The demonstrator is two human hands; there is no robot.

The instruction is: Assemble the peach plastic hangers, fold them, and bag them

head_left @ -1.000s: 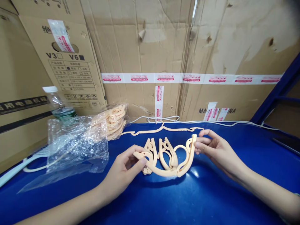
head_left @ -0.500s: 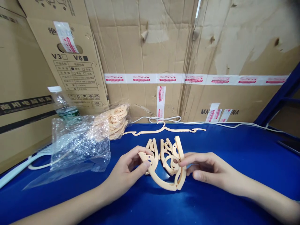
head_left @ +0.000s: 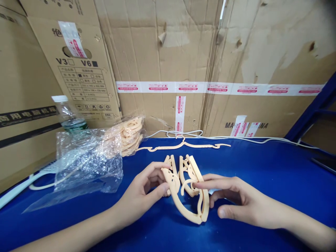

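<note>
A beige folding clothes hanger [head_left: 182, 208] is partly folded into a narrow V, its joint end nearest me. My left hand [head_left: 152, 182] pinches the end of its left arm between thumb and fingers. Reaching in from the right, my right hand [head_left: 233, 196] lays its index finger across the right arm near the curved hook; its thumb stands apart from the hanger. Just behind lie more folded hangers [head_left: 181, 171], partly covered by the held one. Farther back, an unfolded hanger [head_left: 170, 146] lies spread flat on the blue table [head_left: 147, 231].
Several folded hangers in clear plastic [head_left: 131, 136] are piled at back left, beside a crumpled clear bag [head_left: 89, 168]. A bottle [head_left: 70, 119] and a pale-handled item [head_left: 23, 187] are there too. Cardboard [head_left: 162, 52] walls the back; a white cable [head_left: 259, 140] runs along its foot.
The held hanger has shifted slightly toward me, and its two arms are closer together. Its hook has swung out toward the left. My right index finger has moved a little left along it.
</note>
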